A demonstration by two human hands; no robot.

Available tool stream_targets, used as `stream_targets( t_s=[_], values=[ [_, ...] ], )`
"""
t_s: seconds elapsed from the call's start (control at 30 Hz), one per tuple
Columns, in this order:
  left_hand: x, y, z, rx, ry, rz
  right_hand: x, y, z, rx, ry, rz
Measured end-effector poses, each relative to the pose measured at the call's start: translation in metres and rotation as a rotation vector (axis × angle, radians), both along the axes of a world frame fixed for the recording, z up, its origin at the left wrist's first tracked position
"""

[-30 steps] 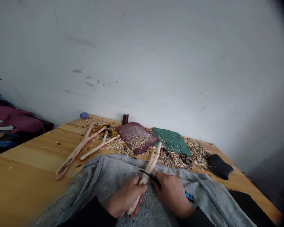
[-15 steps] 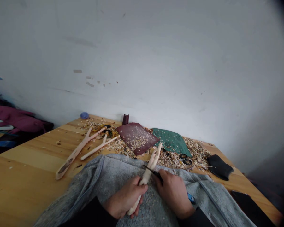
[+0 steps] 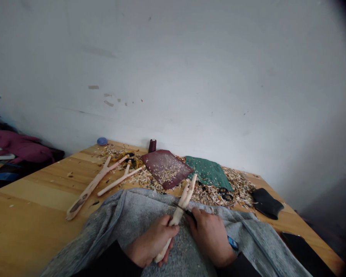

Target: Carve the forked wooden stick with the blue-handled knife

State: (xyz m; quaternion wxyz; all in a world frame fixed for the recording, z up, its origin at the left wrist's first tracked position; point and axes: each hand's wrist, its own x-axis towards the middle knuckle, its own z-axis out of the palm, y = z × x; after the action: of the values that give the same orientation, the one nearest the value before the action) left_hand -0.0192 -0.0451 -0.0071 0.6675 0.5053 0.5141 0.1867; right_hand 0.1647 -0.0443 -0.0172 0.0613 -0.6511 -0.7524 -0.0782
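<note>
My left hand (image 3: 155, 240) is wrapped round the lower part of a peeled, forked stick (image 3: 177, 217), which tilts up and away to the right. Its two short prongs stand close together at the far end. In my right hand (image 3: 210, 234) is a knife (image 3: 191, 212), gripped by its dark handle. The thin blade lies across the stick just below the fork. A blue object (image 3: 232, 243), perhaps the handle's end, shows beside my right wrist. Beneath both hands spreads a grey cloth (image 3: 150, 206).
Two forked sticks (image 3: 89, 188) (image 3: 121, 180) lie on the wooden table (image 3: 25, 215) at left. Wood shavings (image 3: 239, 186) surround a maroon cloth (image 3: 165, 167) and a green cloth (image 3: 209, 173). Behind stands a thread spool (image 3: 152, 146). A black flat piece (image 3: 267, 204) and a dark phone-like slab (image 3: 304, 252) sit right.
The view has shifted very slightly. Both hands keep their grips, and the knife blade stays against the stick at nearly the same spot.
</note>
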Motion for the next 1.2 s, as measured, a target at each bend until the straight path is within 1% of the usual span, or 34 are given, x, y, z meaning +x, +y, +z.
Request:
stream_targets(
  t_s=[0.1, 0.17, 0.27, 0.37, 0.43, 0.57, 0.6, 0.77, 0.83, 0.93, 1.07, 1.13, 1.2],
  values=[
    [0.000, 0.001, -0.001, -0.002, -0.004, 0.005, 0.002, 0.002, 0.000, 0.019, -0.021, -0.064],
    [0.000, 0.002, -0.001, -0.002, -0.015, 0.008, 0.001, 0.001, 0.000, -0.002, -0.015, -0.031],
    [0.001, 0.001, 0.000, -0.010, 0.000, 0.012, -0.003, -0.002, -0.002, -0.039, 0.002, 0.056],
    [0.001, 0.000, 0.002, -0.001, 0.011, 0.017, -0.005, -0.004, 0.000, -0.033, -0.002, 0.065],
    [0.001, 0.000, 0.002, 0.001, 0.005, 0.017, -0.003, -0.002, 0.002, -0.019, -0.013, 0.036],
    [0.000, 0.001, 0.001, 0.000, -0.013, 0.022, 0.003, 0.003, 0.003, 0.014, -0.044, -0.088],
    [0.000, 0.001, 0.001, -0.001, -0.014, 0.022, 0.003, 0.003, 0.003, 0.008, -0.047, -0.091],
    [0.001, 0.000, -0.001, -0.002, -0.004, 0.025, -0.003, -0.003, 0.001, -0.049, -0.016, 0.061],
    [0.000, 0.001, -0.002, 0.001, -0.013, 0.030, -0.005, -0.004, 0.001, -0.036, -0.012, 0.069],
    [0.000, 0.002, -0.002, -0.005, -0.022, 0.022, -0.002, -0.002, 0.001, 0.004, -0.020, 0.021],
    [0.000, 0.002, 0.001, -0.001, -0.009, 0.011, 0.005, 0.005, -0.001, 0.045, -0.030, -0.103],
    [0.000, 0.002, 0.002, -0.005, 0.004, 0.011, 0.005, 0.005, -0.003, 0.020, -0.025, -0.071],
    [0.000, 0.001, 0.002, -0.013, 0.008, 0.014, 0.003, 0.002, -0.003, -0.021, -0.009, 0.020]
  ],
)
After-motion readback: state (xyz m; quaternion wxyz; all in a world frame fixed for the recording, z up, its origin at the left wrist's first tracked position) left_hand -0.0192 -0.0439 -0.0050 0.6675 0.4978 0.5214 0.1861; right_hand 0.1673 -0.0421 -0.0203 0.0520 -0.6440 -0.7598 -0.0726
